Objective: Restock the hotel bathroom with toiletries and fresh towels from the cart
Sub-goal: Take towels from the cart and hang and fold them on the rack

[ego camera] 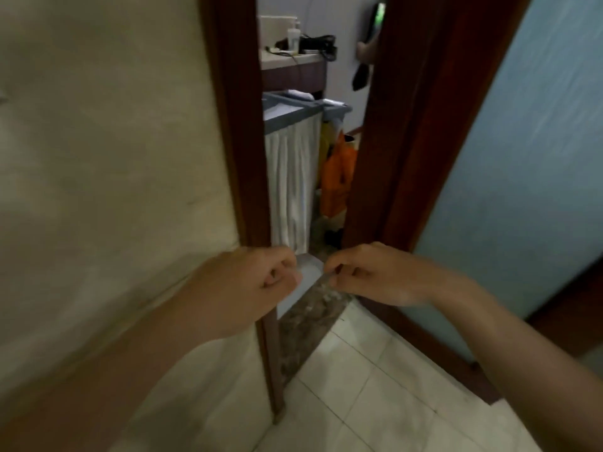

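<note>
Before the dark door frame (233,132) the two hands meet, the left hand (257,282) with its fingers curled round one end of a pale packet (310,270) and the right hand (368,278) pinching the other end, while the cart (295,120) with its white cloth bag (292,184) stands just beyond the doorway.

1. I can read no words, numbers, brands or signs anywhere.
2. The packet (308,272) is a pale blur, and any print on it is lost.
3. The pump bottle (293,33) on the desk (287,60) beyond the doorway is too small and soft for a label to be made out.
</note>
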A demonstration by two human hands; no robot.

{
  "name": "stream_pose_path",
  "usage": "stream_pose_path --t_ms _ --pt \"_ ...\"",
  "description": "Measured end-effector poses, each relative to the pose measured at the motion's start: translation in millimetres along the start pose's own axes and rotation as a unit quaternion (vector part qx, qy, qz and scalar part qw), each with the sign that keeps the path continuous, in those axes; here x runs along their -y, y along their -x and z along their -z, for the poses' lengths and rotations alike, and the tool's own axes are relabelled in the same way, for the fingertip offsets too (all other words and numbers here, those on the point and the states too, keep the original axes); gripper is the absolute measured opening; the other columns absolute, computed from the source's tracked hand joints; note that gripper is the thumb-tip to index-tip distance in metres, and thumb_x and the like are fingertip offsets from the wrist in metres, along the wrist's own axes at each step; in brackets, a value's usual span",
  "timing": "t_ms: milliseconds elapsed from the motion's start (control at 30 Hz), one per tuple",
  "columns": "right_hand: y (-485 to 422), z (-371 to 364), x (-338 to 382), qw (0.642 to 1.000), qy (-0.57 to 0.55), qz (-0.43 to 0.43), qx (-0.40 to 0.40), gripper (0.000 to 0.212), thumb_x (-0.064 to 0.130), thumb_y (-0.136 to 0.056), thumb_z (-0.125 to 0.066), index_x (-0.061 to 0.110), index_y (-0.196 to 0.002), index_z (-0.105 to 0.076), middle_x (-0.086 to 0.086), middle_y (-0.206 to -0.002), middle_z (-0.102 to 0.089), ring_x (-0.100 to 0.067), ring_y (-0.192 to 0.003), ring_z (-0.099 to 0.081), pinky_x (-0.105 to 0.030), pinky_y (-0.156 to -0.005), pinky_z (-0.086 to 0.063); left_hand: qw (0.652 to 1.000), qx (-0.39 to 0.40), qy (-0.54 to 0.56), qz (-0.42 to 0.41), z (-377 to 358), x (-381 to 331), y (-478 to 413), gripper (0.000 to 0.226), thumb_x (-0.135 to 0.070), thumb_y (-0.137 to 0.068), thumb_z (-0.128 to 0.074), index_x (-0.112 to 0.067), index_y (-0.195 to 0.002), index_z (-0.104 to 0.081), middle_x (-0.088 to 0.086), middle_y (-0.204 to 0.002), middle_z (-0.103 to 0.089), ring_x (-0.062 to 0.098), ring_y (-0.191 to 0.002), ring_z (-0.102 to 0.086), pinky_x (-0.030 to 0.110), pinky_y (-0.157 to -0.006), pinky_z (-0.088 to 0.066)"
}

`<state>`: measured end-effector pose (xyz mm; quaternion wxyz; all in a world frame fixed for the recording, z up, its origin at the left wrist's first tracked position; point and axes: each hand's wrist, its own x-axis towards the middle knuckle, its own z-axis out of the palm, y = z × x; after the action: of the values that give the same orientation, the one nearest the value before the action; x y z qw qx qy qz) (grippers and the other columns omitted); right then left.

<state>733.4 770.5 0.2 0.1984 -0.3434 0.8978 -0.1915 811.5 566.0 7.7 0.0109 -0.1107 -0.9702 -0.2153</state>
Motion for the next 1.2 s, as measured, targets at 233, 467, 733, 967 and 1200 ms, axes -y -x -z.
stream_pose_path --t_ms 233,467,733,967,1200 --pt "-21 11 -83 0.996 -0.039 -0.071 -0.04 0.029 0.031 -0.096 -0.046 0.022 -0.121 -0.059 0.008 -0.102 -0.062 -0.01 -0.093 -0.061 -0.03 -0.083 -0.051 0.995 0.08 0.058 -0.009 -48 -8 -105 0.027 -0.047 -0.092 -0.041 -0.032 -0.11 -0.054 -0.012 -0.109 -0.06 0.006 -0.1 -0.056 0.033 -0.087 -0.049" --pt "-83 52 -189 0.997 -0.046 -0.045 -0.036 0.031 0.03 -0.096 -0.047 0.021 -0.124 -0.057 0.009 -0.101 -0.063 -0.006 -0.094 -0.063 -0.026 -0.081 -0.052 0.994 0.074 0.052 0.057 -100 -17 -222 0.034 -0.044 -0.095 -0.039 -0.027 -0.121 -0.052 -0.007 -0.117 -0.058 0.011 -0.103 -0.055 0.032 -0.085 -0.046" --pt "-173 102 -298 0.987 -0.16 0.0 0.001 0.028 0.027 -0.097 -0.046 0.021 -0.122 -0.057 -0.001 -0.114 -0.063 -0.012 -0.096 -0.062 -0.028 -0.084 -0.053 0.968 0.069 0.144 0.195 -134 5 -329 0.031 -0.038 -0.094 -0.044 -0.023 -0.119 -0.056 0.0 -0.118 -0.061 0.015 -0.108 -0.056 0.034 -0.096 -0.045" --pt "-252 109 -328 0.966 -0.254 0.036 0.046 0.027 0.011 -0.092 -0.052 -0.003 -0.115 -0.057 -0.005 -0.086 -0.058 -0.016 -0.078 -0.058 -0.021 -0.069 -0.047 0.941 0.027 0.178 0.286 -142 53 -349 0.015 -0.025 -0.095 -0.046 -0.036 -0.096 -0.055 -0.013 -0.094 -0.057 0.006 -0.096 -0.052 0.02 -0.087 -0.039" --pt "-349 130 -312 0.974 -0.201 0.031 0.097 0.025 0.025 -0.097 -0.046 0.021 -0.118 -0.059 0.003 -0.104 -0.064 -0.01 -0.095 -0.063 -0.03 -0.086 -0.051 0.914 -0.002 0.225 0.337 -118 124 -394 0.017 -0.029 -0.095 -0.047 -0.025 -0.101 -0.062 0.002 -0.099 -0.065 0.018 -0.094 -0.062 0.036 -0.083 -0.05"
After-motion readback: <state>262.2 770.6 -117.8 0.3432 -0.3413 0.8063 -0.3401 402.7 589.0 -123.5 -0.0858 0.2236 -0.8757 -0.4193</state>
